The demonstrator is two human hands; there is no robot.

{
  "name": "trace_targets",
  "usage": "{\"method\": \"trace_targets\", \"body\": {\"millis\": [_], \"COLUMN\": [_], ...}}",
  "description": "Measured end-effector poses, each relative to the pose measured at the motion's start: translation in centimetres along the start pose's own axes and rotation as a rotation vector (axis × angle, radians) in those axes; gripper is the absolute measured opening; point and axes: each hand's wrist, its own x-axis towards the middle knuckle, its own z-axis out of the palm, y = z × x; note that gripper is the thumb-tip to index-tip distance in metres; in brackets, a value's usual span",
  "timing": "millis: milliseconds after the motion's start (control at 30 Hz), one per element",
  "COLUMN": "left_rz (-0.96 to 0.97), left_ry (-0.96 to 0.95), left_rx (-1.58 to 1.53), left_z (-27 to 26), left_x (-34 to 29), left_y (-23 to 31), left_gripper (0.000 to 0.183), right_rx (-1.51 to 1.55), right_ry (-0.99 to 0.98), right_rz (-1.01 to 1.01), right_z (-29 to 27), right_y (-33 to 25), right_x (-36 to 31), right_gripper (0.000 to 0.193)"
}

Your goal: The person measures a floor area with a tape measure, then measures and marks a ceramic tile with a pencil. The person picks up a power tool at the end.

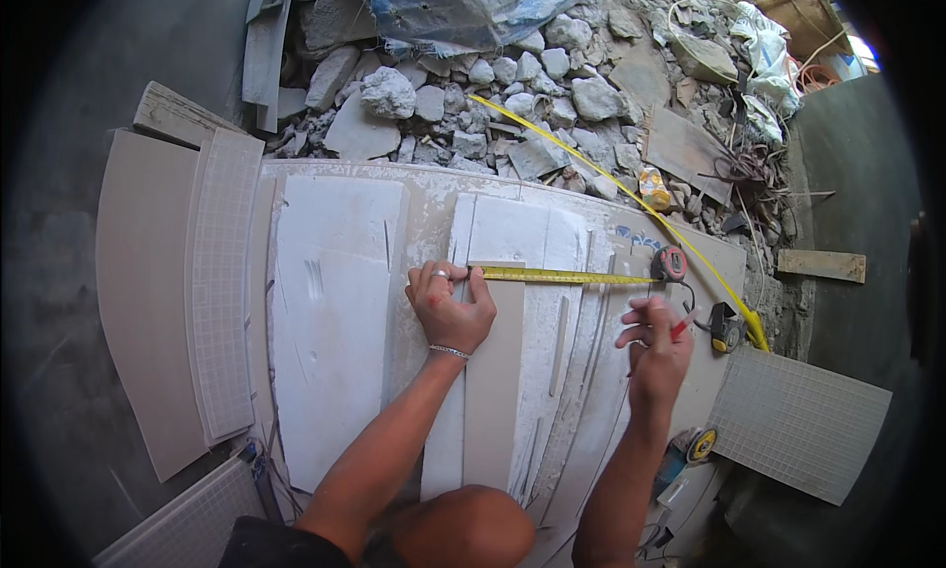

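My left hand, with a ring and a bracelet, pinches the end of a yellow tape measure blade at the top of a narrow beige tile strip. The blade runs rightward across the strip and the white boards to its red and grey case, which lies on the work surface. Just below that case is my right hand, holding a red pencil between its fingers, off the blade. Its other fingers are loosely curled. The strip lies on a white foam-like board.
Another white board lies at left, beside leaning tiles. A second tape measure and an angle grinder are at right, near a ribbed-back tile. Rubble fills the far side, crossed by a long yellow strip.
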Motion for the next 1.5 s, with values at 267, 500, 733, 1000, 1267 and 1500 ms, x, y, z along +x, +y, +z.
{"method": "trace_targets", "body": {"millis": [267,500,733,1000,1267,1500], "left_rz": [0.083,0.133,0.107,0.056,0.053,0.072], "left_ry": [-0.017,0.023,0.005,-0.045,-0.046,-0.050], "left_rx": [0.057,0.056,0.059,0.069,0.040,0.053], "left_z": [-0.2,0.0,0.0,-0.1,-0.1,-0.1], "left_x": [0.4,0.5,0.3,0.3,0.3,0.2], "left_y": [-0.1,-0.1,-0.1,0.1,0.1,-0.2], "left_gripper": [0.018,0.019,0.020,0.018,0.018,0.017], "right_rx": [0.404,0.383,0.478,-0.131,-0.135,0.169], "right_ry": [-0.192,-0.184,-0.139,-0.219,-0.088,0.023], "right_rz": [0.054,-0.084,-0.135,0.308,0.271,0.003], "right_z": [7.0,7.9,6.5,7.7,9.4,9.0], "right_y": [3.7,5.6,4.6,4.6,4.4,5.3], "right_x": [0.0,0.9,0.5,1.5,1.5,0.9], "right_gripper": [0.056,0.025,0.025,0.043,0.042,0.024]}}
